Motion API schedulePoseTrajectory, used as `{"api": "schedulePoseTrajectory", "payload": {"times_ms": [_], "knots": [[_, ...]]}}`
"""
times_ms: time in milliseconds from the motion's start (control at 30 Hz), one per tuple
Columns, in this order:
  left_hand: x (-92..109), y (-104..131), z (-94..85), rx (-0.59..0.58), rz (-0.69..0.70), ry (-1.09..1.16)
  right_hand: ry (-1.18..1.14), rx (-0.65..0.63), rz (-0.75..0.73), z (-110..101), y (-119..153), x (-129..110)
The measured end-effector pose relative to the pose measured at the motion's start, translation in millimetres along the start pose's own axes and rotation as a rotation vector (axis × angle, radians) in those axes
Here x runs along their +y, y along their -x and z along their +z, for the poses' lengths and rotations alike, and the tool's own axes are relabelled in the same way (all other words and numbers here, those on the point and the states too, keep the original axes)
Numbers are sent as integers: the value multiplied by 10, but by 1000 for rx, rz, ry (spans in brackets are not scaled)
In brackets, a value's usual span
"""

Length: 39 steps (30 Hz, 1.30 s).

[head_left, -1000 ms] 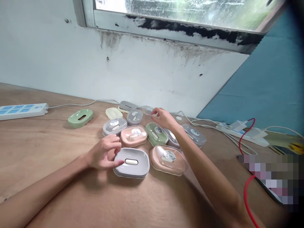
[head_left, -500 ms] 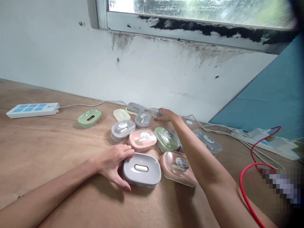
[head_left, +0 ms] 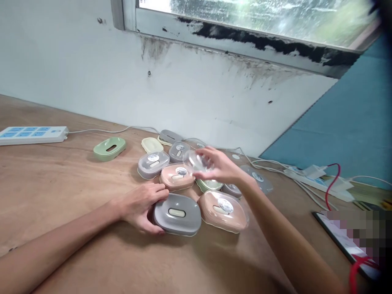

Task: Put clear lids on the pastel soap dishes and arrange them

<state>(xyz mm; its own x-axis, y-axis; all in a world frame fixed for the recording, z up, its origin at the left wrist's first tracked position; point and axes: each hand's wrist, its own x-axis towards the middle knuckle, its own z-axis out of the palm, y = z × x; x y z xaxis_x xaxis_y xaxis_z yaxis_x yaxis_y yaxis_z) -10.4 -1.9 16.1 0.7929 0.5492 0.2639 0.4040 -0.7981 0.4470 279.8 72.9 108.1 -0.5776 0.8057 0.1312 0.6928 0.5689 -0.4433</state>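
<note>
My left hand [head_left: 142,208] grips the left end of an uncovered grey oval soap dish [head_left: 190,222], thumb low and fingers at the top edge. A cream-coloured insert shows through the dish's centre slot. Held in my right hand [head_left: 223,165] is a clear plastic lid [head_left: 194,160], raised over the group of dishes and slightly blurred. Beneath it, a green dish [head_left: 211,185] is partly hidden. Peach dishes with clear lids and round labels sit close by, one on the right [head_left: 225,210] and one behind [head_left: 176,181].
A green dish top [head_left: 109,148] lies apart on the left, near a white power strip [head_left: 33,134]. Cream pieces [head_left: 152,145] and grey covered dishes [head_left: 153,164] are farther back. Cables, a second power strip [head_left: 318,183] and a phone [head_left: 339,241] occupy the right side.
My right hand has come back from the rear of the pile toward me, lifting a clear lid. My left hand stays at the grey dish, its fingers closer around it. The view has shifted slightly.
</note>
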Motion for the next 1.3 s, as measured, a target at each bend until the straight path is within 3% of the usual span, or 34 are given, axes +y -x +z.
{"api": "schedulePoseTrajectory", "payload": {"times_ms": [133, 267, 567, 933, 1300], "knots": [[38, -8, 17, 33, -50, 72, -5, -124, -97, 123, 379, -478], [40, 5, 32, 71, -116, 130, 98, -191, -115, 297, 454, -676], [50, 20, 46, 61, -209, 19, 156, -201, -114, 650, 456, -722], [55, 29, 20, 43, -172, -127, 154, -206, -126, 691, 472, -726], [79, 33, 25, 38, -163, -78, 91, -201, -90, 659, 474, -761]]}}
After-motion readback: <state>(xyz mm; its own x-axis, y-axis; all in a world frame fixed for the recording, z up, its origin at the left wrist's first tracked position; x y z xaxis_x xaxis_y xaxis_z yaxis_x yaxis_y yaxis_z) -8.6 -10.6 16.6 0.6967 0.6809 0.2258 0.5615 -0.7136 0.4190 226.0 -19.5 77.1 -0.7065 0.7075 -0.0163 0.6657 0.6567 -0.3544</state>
